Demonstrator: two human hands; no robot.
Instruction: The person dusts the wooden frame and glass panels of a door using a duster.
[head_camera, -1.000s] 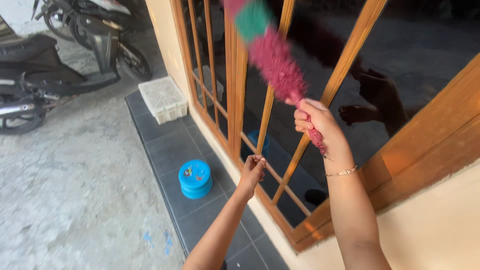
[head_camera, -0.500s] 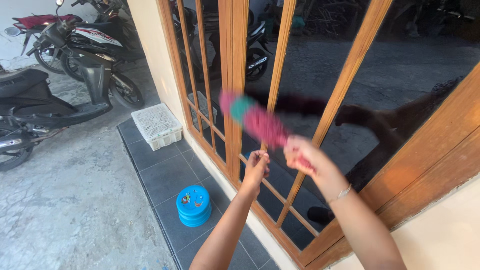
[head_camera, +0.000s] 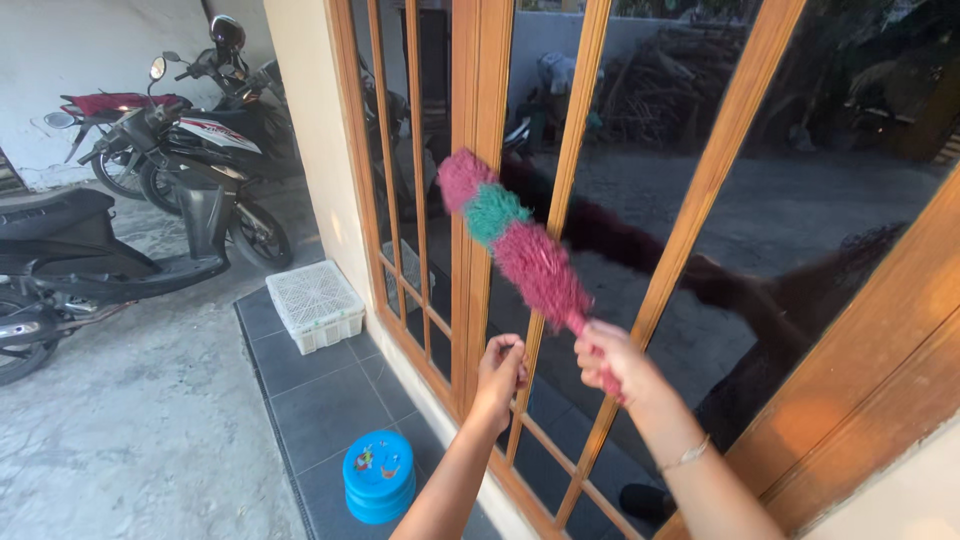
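My right hand grips the handle of a fluffy duster, pink with a teal band, whose head slants up and left across a wooden window frame with dark glass panes. My left hand is closed around a thin wooden window bar just left of the right hand. The glass mirrors my arms and the duster.
Grey floor tiles run along the wall base, with a round blue plastic container and a white plastic crate on them. Motorbikes stand on the concrete yard at the left. A cream wall lies at the lower right.
The duster swung down from high on the glass, then rose a little. My right hand moved down and left toward my left hand, which kept hold of the bar. The view tilted upward.
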